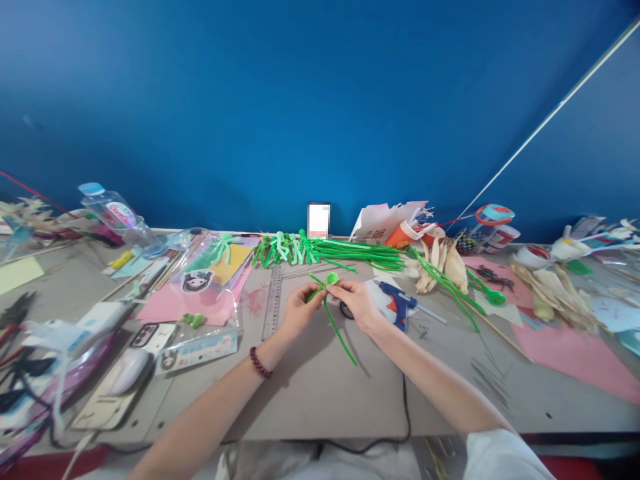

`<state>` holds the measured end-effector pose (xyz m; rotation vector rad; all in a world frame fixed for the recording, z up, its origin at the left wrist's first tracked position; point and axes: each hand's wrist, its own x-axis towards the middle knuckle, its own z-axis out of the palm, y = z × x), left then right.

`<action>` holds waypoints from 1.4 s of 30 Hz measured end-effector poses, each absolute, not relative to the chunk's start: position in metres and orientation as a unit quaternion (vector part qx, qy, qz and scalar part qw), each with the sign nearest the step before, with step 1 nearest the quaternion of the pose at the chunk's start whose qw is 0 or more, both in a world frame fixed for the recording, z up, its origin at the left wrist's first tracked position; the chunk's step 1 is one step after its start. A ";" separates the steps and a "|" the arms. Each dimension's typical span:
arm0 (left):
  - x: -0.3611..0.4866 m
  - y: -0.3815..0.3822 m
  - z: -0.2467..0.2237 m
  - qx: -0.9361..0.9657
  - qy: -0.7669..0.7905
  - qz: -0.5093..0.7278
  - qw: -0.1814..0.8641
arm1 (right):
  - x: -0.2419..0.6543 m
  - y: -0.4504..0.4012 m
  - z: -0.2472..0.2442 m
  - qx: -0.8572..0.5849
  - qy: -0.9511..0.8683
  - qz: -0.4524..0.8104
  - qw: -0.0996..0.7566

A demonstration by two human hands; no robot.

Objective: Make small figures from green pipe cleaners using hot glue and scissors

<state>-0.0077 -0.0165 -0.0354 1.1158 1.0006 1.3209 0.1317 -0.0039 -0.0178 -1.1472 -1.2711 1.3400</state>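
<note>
Between my two hands, above the middle of the table, is a green pipe cleaner piece (339, 328) with a coiled light-green disc at its top and a long stem slanting down to the right. My left hand (303, 303) pinches it from the left, fingers closed near the joint below the disc. From the right, my right hand (356, 301) pinches the same piece close to the disc. A blue hot glue gun (397, 300) lies just beyond my right hand. Left of my left hand, a clear ruler (273, 307) lies flat.
Bundled green pipe cleaner stems (360, 252) lie along the back, below a phone (319, 220). Dried husks (445, 263) and pink paper (575, 350) lie to the right. At left are a plastic bottle (117, 213), a computer mouse (129, 371) and a black cable (406, 407) nearer the front right.
</note>
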 end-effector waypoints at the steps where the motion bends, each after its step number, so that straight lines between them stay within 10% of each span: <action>1: -0.008 -0.016 -0.036 0.470 0.420 0.558 0.539 | 0.132 -0.004 -0.017 -0.465 -0.517 0.549 0.464; 24: -0.008 -0.016 -0.044 0.479 0.413 0.542 0.554 | 0.127 -0.002 -0.027 -0.436 -0.440 0.633 0.464; 42: -0.021 -0.009 -0.043 0.353 0.302 0.455 0.760 | 0.139 0.004 -0.011 -0.358 -0.415 0.693 0.468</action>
